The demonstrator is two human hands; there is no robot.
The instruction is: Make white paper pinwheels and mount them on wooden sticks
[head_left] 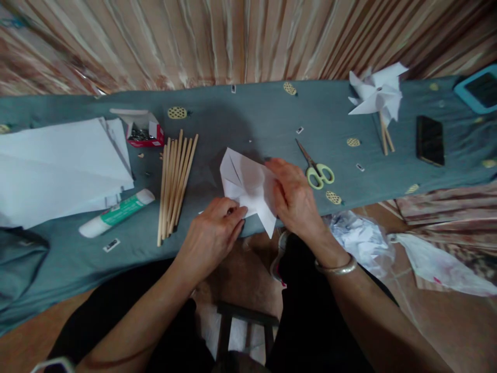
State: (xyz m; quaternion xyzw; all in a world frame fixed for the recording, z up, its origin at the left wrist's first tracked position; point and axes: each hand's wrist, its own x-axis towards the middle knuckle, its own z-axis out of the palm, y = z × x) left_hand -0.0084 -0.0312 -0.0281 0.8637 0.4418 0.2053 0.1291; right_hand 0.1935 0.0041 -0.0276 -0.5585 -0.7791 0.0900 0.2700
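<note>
A white sheet of paper (250, 178), cut into pointed flaps, is between my hands at the front edge of the cloth-covered table. My left hand (215, 228) pinches its lower left part, with thumb and forefinger together. My right hand (293, 194) grips the right side, its fingers partly behind the paper and the thumb bent in front. One flap hangs down past the table edge. Green-handled scissors (316, 168) lie just right of my right hand. A bundle of wooden sticks (176, 181) rests left of the paper.
At left are stacked white paper (58, 166), a glue stick (116, 212) and an open red box (145, 132) of small metal pieces. Finished paper pinwheels (378, 96), a black phone (430, 140) and a blue-framed device (479, 88) lie at right. Plastic bags (361, 241) sit on the floor.
</note>
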